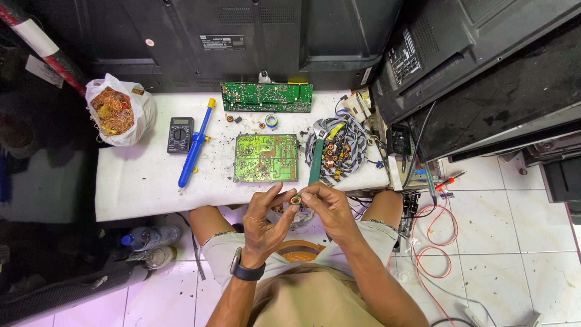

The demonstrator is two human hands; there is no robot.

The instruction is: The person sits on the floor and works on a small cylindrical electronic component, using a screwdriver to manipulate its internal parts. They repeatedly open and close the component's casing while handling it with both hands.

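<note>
Both hands, left hand and right hand, pinch what looks like a small copper coil between fingers, just below the tabletop edge.

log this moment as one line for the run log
left hand: pinching small copper coil | right hand: pinching same coil | green circuit board on white bench ahead

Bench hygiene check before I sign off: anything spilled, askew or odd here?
Yes. Dark crumbs and debris are scattered on the white table around the green circuit board. A red wire loops loose on the tiled floor. A clear plastic water bottle lies on its side under the table.
</note>
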